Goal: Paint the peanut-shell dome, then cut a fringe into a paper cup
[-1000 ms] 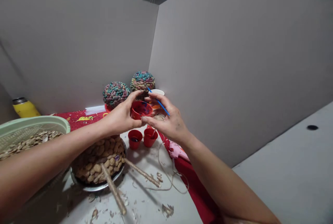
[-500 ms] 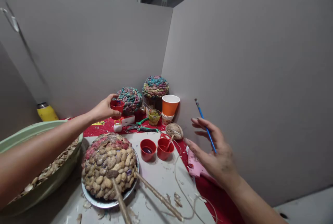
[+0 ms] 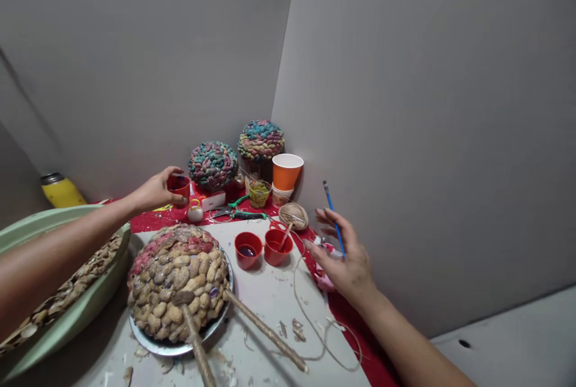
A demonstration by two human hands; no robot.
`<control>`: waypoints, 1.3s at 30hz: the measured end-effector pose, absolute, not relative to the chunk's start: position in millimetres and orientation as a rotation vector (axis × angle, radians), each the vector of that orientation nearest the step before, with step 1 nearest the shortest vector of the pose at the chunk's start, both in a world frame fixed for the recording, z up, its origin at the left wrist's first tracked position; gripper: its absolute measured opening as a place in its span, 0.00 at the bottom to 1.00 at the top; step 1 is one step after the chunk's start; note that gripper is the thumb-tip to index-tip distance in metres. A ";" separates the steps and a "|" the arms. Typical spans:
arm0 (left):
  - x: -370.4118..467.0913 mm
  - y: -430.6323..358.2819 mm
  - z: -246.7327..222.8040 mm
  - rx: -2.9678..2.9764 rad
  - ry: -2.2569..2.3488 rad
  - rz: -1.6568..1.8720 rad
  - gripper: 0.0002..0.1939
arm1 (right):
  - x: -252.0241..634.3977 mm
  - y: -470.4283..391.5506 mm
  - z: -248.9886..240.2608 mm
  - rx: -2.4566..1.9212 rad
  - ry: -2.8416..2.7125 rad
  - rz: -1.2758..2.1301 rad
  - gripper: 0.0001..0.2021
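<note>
At the far left of the table, my left hand has its fingers around a red cup. My right hand is raised at the right, loosely holding a blue paintbrush with its tip upward. Between my arms, a dome covered in peanuts rests in a metal dish, partly painted red at the back. Two sticks jut from the dome toward me. Beyond it stand a red cup of dark liquid and another red cup with a stick in it.
A green tub of shells is at the left, with a yellow bottle behind. Farther back are two painted domes, orange paper cups, green-handled pliers and a twine ball. Grey panels enclose the table.
My left hand has shifted left and slightly down with the red cup, away from the painted dome. My right hand has drifted left with the paintbrush. The view has turned slightly.
</note>
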State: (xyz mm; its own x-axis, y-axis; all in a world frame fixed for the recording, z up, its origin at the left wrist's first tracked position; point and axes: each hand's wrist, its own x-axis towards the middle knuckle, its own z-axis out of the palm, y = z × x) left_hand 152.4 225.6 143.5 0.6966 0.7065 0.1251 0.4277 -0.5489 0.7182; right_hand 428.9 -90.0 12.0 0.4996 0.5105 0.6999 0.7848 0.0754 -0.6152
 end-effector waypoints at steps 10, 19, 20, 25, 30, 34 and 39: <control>196.2 205.2 139.6 2.371 0.662 0.227 0.29 | 417.6 -81.5 1.6 -1.685 -1.218 -0.098 0.39; 236.8 202.1 115.1 2.563 0.557 -0.035 0.32 | 408.9 -73.3 -3.5 -1.638 -1.190 0.102 0.42; 238.1 203.3 113.2 2.585 0.550 -0.069 0.29 | 408.4 -72.9 -4.5 -1.630 -1.184 0.116 0.42; 239.1 211.0 105.2 2.668 0.548 -0.220 0.18 | 406.7 -70.6 -7.3 -1.607 -1.164 0.143 0.43; 242.2 215.6 95.9 2.720 0.536 -0.281 0.19 | 403.7 -67.0 -7.2 -1.562 -1.149 0.158 0.40; 245.9 216.3 91.0 2.751 0.516 -0.282 0.20 | 403.1 -65.9 -8.9 -1.562 -1.148 0.152 0.40; 247.8 214.6 90.9 2.763 0.480 -0.266 0.20 | 402.1 -65.2 -9.6 -1.557 -1.155 0.183 0.43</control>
